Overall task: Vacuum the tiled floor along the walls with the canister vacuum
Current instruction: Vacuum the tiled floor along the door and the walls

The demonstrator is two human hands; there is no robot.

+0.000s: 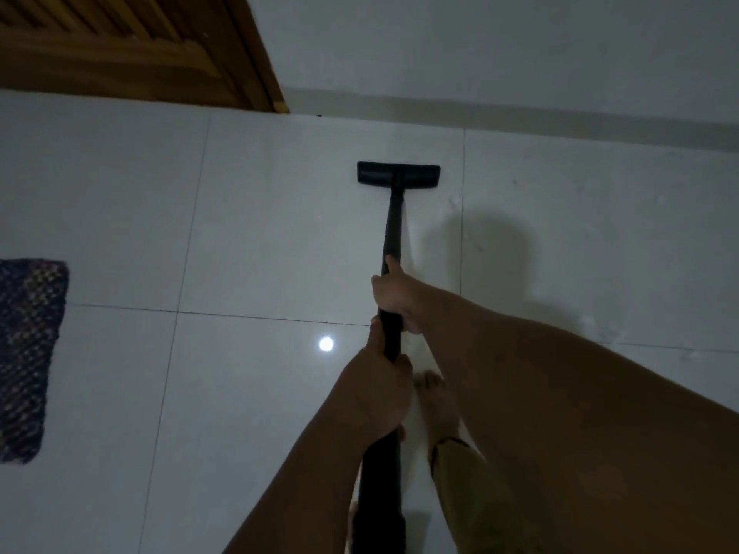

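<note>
A black vacuum wand (pixel 393 225) runs from my hands down to a flat black floor nozzle (pixel 398 173), which rests on the pale tiled floor (pixel 280 233) a short way from the wall's skirting (pixel 520 117). My right hand (pixel 396 297) grips the wand higher along the tube. My left hand (pixel 378 389) grips it just below, closer to my body. The tube continues down past my left forearm to the frame's bottom edge. The canister itself is out of view.
A wooden louvred door (pixel 132 46) stands at the top left, its frame meeting the white wall (pixel 480 46). A dark woven mat (pixel 28 353) lies at the left edge. My bare foot (pixel 434 401) stands under the wand. A lamp's reflection (pixel 326 344) glints on the tiles.
</note>
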